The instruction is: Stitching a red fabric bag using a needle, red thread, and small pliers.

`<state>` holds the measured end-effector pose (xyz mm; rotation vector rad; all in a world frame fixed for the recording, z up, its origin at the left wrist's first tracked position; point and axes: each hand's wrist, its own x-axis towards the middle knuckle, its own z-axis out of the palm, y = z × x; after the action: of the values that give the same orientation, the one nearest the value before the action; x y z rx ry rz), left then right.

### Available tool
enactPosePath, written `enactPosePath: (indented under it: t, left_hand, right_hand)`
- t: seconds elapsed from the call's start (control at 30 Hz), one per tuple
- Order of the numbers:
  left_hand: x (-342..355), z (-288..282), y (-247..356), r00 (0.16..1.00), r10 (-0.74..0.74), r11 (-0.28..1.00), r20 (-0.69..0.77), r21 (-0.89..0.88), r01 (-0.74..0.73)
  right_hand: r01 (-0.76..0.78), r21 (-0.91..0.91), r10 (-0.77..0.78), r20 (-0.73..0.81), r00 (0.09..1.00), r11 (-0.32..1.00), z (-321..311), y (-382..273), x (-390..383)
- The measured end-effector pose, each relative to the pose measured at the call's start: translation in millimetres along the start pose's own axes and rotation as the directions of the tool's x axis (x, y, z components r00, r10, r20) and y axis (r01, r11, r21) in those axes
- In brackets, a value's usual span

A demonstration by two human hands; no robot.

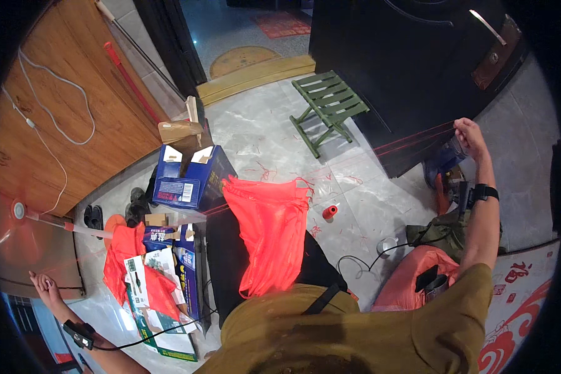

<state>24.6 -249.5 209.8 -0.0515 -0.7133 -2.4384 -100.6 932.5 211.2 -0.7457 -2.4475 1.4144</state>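
Note:
My arms are spread wide to both sides. At the upper right, my right hand is closed in a pinch on red thread. Two strands run from it toward the left, across the red cloth on my lap. My left hand, far out at the lower left, has its fingers curled together; faint red strands lead toward it, thin and blurred there. The cloth looks like a folded stack with loose thread ends at its upper corners. A red thread spool stands on the floor just beyond my knees.
A green folding stool stands ahead near a black door. To the left are a blue box, flattened cartons with red cloth, and a fan. A red sack sits at right. Thread scraps litter the floor.

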Motion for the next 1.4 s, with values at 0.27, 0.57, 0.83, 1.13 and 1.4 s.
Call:
enactPosePath:
  t: [0.27, 0.57, 0.83, 1.13, 1.4]
  left_hand:
    - [12.3, -6.0, -37.9, 0.96, 0.136, 0.987, -0.243, 0.114, -0.111]
    - [-11.1, -66.0, 51.6, 0.881, 0.467, 0.403, -0.072, 0.904, -0.139]
    - [-27.1, -29.8, -32.9, 0.928, 0.084, 0.014, -0.363, 0.932, 0.363]
    - [3.7, 91.0, -170.0, 0.966, -0.229, -0.665, 0.125, 0.704, -0.248]
    - [-87.3, 241.6, -317.2, 0.841, -0.453, -0.387, 0.295, 0.785, -0.484]
  right_hand:
    - [0.163, 0.063, -0.133, -0.34, 0.931, 0.985, -81.6, 0.7, 0.7]
    - [0.02, -0.323, -0.055, -0.099, 0.994, 0.946, -71.5, 24.5, 6.7]
    - [0.666, -0.499, -0.382, 0.559, 0.736, 0.554, 72.3, -47.5, -15.3]
    - [0.359, -0.307, 0.028, 0.793, 0.609, 0.881, 198.9, -154.1, -78.8]
    - [0.72, -0.09, -0.471, 0.699, 0.538, 0.688, 258.9, -213.7, -110.4]
